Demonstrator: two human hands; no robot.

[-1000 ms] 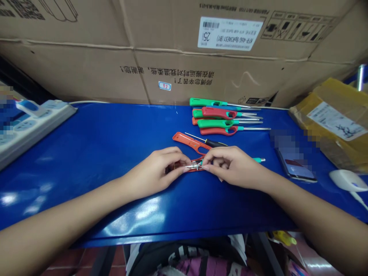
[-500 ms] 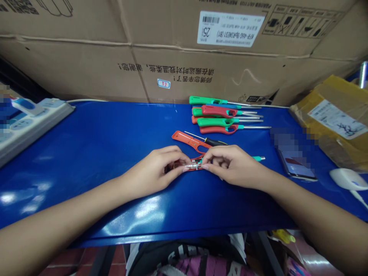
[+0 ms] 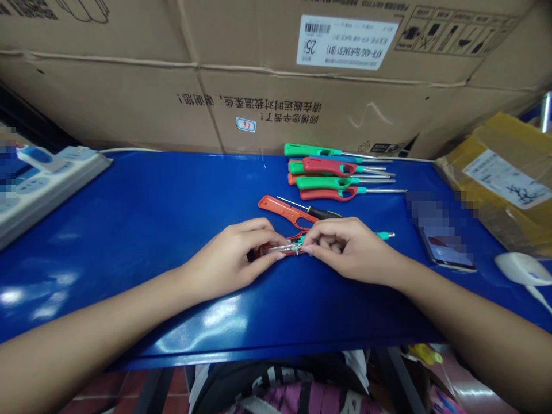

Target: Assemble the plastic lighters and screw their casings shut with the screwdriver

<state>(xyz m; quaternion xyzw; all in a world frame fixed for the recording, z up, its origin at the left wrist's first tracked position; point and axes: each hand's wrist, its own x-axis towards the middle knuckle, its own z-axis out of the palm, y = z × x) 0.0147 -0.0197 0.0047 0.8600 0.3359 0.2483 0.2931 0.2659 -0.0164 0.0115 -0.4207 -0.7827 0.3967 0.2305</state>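
Between my two hands lies an opened orange lighter half [image 3: 295, 236] with a clear gas tank [image 3: 279, 248] in it. My left hand [image 3: 244, 253] pinches the tank's left end between thumb and fingers. My right hand [image 3: 345, 247] is closed at the tank's right end, by small green parts; what its fingertips grip is hidden. A green nozzle piece [image 3: 385, 235] sticks out beyond the right hand. Just behind the hands rest a loose orange casing half [image 3: 280, 209] and a screwdriver [image 3: 324, 213] with a black handle.
Several assembled lighters [image 3: 328, 183] in green, red and orange lie piled at the back of the blue table [image 3: 142, 213]. A phone [image 3: 446, 241], a white device [image 3: 521, 269] and a taped box [image 3: 495, 167] are at right. A power strip [image 3: 56, 184] stands left; a large carton [image 3: 150, 109] backs the table.
The clear tank has tilted slightly, its right end now a little higher. The green nozzle piece has shifted slightly left and up. Both hands stay nearly in place.
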